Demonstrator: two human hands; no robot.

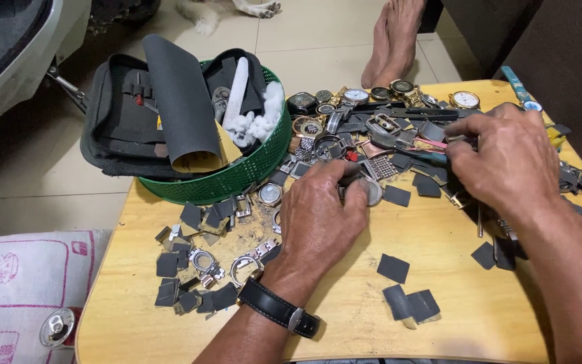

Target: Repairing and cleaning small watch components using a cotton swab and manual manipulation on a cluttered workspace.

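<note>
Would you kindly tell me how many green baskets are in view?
1. The green basket sits at the wooden table's back left corner, beyond the left hand. Clutter may hide others.

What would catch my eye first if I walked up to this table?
Most likely the heap of watches and watch parts spread across the far side of the wooden table, where the left hand pinches a round watch case and the right hand reaches into the pile. Next, the green basket at the far left, with a roll of dark sandpaper sticking out. Small grey sandpaper squares lie scattered near the left edge.
</note>
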